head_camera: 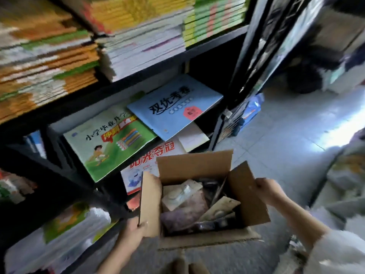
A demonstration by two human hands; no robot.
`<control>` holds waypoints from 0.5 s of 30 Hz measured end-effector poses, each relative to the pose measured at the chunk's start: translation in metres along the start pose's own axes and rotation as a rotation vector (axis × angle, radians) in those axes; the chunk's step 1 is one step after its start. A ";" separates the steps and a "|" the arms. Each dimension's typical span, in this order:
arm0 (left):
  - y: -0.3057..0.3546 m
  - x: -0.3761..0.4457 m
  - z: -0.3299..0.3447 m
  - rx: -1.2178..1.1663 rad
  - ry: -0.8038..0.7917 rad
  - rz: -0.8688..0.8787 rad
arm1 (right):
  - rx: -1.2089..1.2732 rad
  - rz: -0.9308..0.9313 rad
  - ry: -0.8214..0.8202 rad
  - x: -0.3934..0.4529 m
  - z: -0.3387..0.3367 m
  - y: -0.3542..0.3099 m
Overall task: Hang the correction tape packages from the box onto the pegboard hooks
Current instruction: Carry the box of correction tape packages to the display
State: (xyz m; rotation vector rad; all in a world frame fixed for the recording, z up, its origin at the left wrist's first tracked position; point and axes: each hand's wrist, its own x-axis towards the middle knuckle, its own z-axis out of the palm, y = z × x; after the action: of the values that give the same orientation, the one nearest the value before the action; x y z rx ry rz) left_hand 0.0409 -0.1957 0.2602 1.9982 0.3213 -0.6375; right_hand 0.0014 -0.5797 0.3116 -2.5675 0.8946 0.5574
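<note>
Your left hand [132, 231] and right hand [265, 189] grip the box [199, 167] flaps (packages [182, 194] jumbled inside); shelf [150, 68] of books [110, 141] close alongside.

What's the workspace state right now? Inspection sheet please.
Surface: grey tiled floor, box held above it.
Job's things: open cardboard box, flaps up; carded packages loose inside, none taken out.
Clutter: workbooks on the black shelf, blue one overlapping green one.
Grippers: left hand grips the left flap; right hand grips the right flap.
Cables: nothing seen.
Surroundings: dark display rack at right; pegboard hooks not clearly visible; image blurred.
</note>
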 end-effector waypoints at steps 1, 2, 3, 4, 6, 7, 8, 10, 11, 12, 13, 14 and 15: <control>0.012 0.012 0.005 0.047 -0.023 0.059 | 0.046 0.032 0.043 -0.004 -0.009 0.010; 0.025 0.023 0.011 0.123 -0.050 0.110 | 0.095 0.062 0.084 -0.008 -0.019 0.019; 0.037 0.034 0.019 0.178 -0.061 0.146 | 0.149 0.091 0.128 -0.013 -0.027 0.028; 0.052 0.044 0.027 0.202 -0.062 0.178 | 0.204 0.119 0.175 -0.017 -0.035 0.037; 0.088 0.054 0.046 0.277 -0.061 0.259 | 0.307 0.173 0.276 -0.024 -0.051 0.056; 0.110 0.055 0.058 0.299 -0.085 0.313 | 0.345 0.197 0.321 -0.026 -0.058 0.066; 0.128 0.058 0.070 0.316 -0.120 0.360 | 0.371 0.216 0.361 -0.028 -0.066 0.077; 0.166 0.059 0.094 0.335 -0.171 0.424 | 0.413 0.245 0.429 -0.028 -0.081 0.100; 0.182 0.059 0.106 0.341 -0.190 0.456 | 0.426 0.259 0.453 -0.026 -0.087 0.112; 0.197 0.061 0.118 0.344 -0.205 0.473 | 0.432 0.273 0.472 -0.023 -0.093 0.125; 0.209 0.063 0.131 0.355 -0.219 0.489 | 0.442 0.286 0.486 -0.020 -0.099 0.137; 0.221 0.066 0.143 0.364 -0.238 0.502 | 0.460 0.297 0.495 -0.015 -0.104 0.149; 0.232 0.069 0.156 0.368 -0.271 0.507 | 0.489 0.307 0.502 -0.010 -0.109 0.161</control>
State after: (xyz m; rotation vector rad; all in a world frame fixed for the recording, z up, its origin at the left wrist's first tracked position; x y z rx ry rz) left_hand 0.1607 -0.4480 0.3312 2.1834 -0.4868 -0.6563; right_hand -0.0835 -0.7430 0.3764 -2.1500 1.4006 -0.2354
